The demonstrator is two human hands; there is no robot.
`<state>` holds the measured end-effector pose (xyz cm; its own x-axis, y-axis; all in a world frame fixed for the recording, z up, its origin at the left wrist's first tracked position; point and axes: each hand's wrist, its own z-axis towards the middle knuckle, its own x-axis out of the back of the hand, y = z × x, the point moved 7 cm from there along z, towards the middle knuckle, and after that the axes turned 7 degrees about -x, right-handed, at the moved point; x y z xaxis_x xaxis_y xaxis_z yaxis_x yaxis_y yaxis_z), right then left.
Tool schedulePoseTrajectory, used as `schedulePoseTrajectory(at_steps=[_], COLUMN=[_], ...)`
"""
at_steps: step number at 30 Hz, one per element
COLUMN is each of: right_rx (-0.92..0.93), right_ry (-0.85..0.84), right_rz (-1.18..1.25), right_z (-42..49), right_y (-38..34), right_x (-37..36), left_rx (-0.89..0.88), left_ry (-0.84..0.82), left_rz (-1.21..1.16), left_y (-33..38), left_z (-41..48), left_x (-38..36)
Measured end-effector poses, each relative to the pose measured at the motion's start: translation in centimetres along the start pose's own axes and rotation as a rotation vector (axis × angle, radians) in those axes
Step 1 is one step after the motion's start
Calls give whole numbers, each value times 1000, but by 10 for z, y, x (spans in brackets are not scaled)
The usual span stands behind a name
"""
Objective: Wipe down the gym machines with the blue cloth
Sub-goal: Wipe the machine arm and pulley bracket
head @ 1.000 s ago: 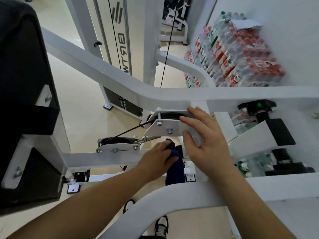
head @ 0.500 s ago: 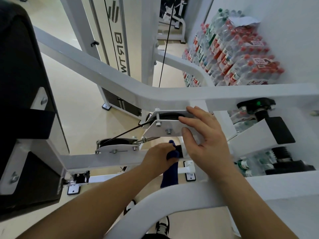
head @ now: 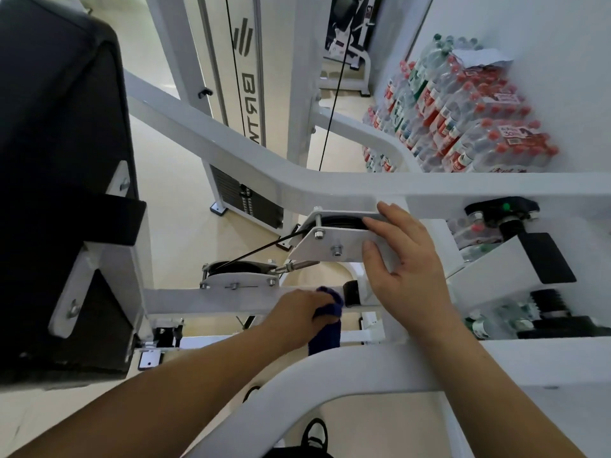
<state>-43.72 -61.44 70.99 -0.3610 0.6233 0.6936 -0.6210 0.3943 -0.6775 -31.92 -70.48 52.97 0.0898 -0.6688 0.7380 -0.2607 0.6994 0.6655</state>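
Head view. The step in hand looks like the frame wipe on the white machine, pulley area.

The left hand (head: 291,312) is at 6 o'clock just below centre, fingers curled tight round the bunched blue cloth (head: 325,328). The cloth is pressed on the right end of the horizontal frame bar (head: 205,300), right beside a black stopper (head: 351,292), w/ its loose tail hanging toward 6.

The right hand (head: 410,269) is at 4 o'clock. Its fingers are near straight & spread, laid over the right end of the upper pulley bracket (head: 327,242), thumb flat on the plate face. It holds nothing and is prob. bracing.

Next move, my guess: drag the cloth along the bar toward 9, under the lower pulley (head: 238,276). That needs firm pressure & a re-bunch so the tail doesn't snag the bolts or the cable (head: 258,251). The bracket plates come after, so the right hand would have to shift off. Lots of frame looks unwiped, so it's early in the task.

Containers: shrink-wrap packs (head: 463,127) are stacked vs. the wall at 2 o'clock, each full of red-cap clear bottles. A torn paper sits on top. More bottles show through the frame gaps at 3–4. Can't tell fill level.
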Motion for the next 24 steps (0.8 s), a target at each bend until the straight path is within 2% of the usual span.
schedulePoseTrajectory(at_steps=[2,3,5,7,9,11,13,17,24], right_rx=[12,15,5,-13,-35,-48,-47,-21,-112], right_ry=[6,12,29,37,33,34,42,63,74], right_rz=[-23,-30,-39,-53,-89,-127,-133,-61,158], right_z=[1,1,2,2,5,9,10,7,12], right_y=[1,1,0,-4,-8,-11,-11,-11,0], right_x=[-1,-1,-1,0,-1,-2,-2,0,5], left_rx=[7,21,-6,-116,-257,-335,-321,-174,-220], left_ry=[21,92,351,607,776,866,844,580,294], left_rz=[-115,-152,-137,-71,-20,13,12,-12,446], left_y=[-5,-6,1,27,63,91,100,89,101], left_z=[-40,-58,-84,-93,-88,-72,-43,-4,28], left_x=[3,14,57,113,164,195,201,174,180])
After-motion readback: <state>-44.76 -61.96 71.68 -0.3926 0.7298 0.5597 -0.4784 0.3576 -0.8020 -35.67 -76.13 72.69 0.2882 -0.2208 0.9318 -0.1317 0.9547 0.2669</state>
